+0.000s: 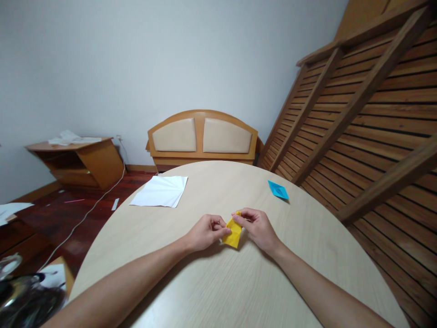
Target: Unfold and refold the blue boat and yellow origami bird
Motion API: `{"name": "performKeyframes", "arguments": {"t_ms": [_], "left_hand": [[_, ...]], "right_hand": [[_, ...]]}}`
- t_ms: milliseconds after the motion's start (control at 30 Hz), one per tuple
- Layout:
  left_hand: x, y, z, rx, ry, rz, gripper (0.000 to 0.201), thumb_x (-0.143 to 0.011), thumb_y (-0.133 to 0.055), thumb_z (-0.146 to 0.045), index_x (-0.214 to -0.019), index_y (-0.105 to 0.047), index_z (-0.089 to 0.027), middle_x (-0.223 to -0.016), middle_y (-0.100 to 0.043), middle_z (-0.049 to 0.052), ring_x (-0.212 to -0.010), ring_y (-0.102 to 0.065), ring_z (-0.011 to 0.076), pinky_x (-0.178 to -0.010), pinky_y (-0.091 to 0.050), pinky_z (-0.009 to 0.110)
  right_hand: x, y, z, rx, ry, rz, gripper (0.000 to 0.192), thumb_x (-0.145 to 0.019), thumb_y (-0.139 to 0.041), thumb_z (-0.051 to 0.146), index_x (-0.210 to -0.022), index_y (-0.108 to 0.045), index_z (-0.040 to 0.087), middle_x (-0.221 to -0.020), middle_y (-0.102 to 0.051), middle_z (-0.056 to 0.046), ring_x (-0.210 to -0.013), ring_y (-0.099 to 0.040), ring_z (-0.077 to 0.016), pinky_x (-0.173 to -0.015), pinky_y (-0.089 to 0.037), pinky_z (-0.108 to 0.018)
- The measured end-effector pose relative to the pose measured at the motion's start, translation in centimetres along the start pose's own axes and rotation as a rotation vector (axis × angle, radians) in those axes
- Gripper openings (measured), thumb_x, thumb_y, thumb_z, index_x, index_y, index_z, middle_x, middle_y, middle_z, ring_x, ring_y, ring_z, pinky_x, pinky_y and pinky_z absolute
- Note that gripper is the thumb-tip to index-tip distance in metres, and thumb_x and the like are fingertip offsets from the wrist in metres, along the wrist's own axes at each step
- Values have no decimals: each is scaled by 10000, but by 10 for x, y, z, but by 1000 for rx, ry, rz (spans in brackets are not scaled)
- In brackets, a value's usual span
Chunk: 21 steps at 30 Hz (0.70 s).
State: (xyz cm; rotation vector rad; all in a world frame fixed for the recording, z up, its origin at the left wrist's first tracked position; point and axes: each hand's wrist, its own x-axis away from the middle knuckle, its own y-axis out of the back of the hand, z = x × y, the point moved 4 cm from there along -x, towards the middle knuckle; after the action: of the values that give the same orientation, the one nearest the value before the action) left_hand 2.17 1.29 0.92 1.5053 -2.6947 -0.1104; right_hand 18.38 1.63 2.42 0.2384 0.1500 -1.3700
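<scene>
A small folded piece of yellow paper [233,237] is held between my two hands, just above the round table [211,291]. My left hand [205,232] pinches its left edge between thumb and fingers. At its upper right corner, my right hand [258,228] grips the paper with thumb and fingertips. Creases show across the yellow surface; the parts under my fingers are hidden. Beyond my right hand lies a folded blue paper [278,190]. White sheets of paper [160,191] rest on the table at the far left.
Behind the table stands a wooden headboard [201,157] with two pale panels. Large slatted wooden frames [368,118] lean along the right side. A low wooden cabinet [99,166] with papers on top stands at the left, and a white cable [92,207] crosses the floor.
</scene>
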Motion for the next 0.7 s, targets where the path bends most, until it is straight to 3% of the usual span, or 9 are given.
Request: {"name": "performKeyframes", "arguments": {"t_ms": [233,367,533,700], "left_hand": [[-1,0,3,-19,5,-4,393,-720,-755,-483,-740,-591,-126,-585,-587,-11,-490,-447,67,-486,-282,193],[-4,7,4,19,-28,-163,410,-701,-767,-500,-729,-587,-133,-595,-595,-6,-496,-474,76,-475,-294,189],[-8,21,2,44,-91,-371,445,-695,-767,-549,-766,-600,-143,-608,-621,-1,-513,-534,106,-473,-361,193],[-7,23,-1,70,-127,-381,479,-703,-752,-576,-829,-627,-132,-693,-672,31,-555,-573,122,-490,-426,210]], "right_hand": [[-3,7,0,-20,3,-113,364,-754,-733,534,-774,-743,170,-732,-701,-48,-682,-608,-178,-650,-492,-303],[-4,12,0,-44,2,-207,441,-755,-715,577,-945,-695,179,-895,-701,-77,-815,-642,-202,-697,-521,-312],[1,-3,-5,13,-13,-138,421,-703,-791,481,-941,-577,208,-986,-639,-52,-831,-635,-184,-699,-540,-305],[3,-12,-12,67,-23,-51,315,-767,-731,453,-872,-579,198,-867,-649,-28,-775,-640,-176,-705,-530,-306]]}}
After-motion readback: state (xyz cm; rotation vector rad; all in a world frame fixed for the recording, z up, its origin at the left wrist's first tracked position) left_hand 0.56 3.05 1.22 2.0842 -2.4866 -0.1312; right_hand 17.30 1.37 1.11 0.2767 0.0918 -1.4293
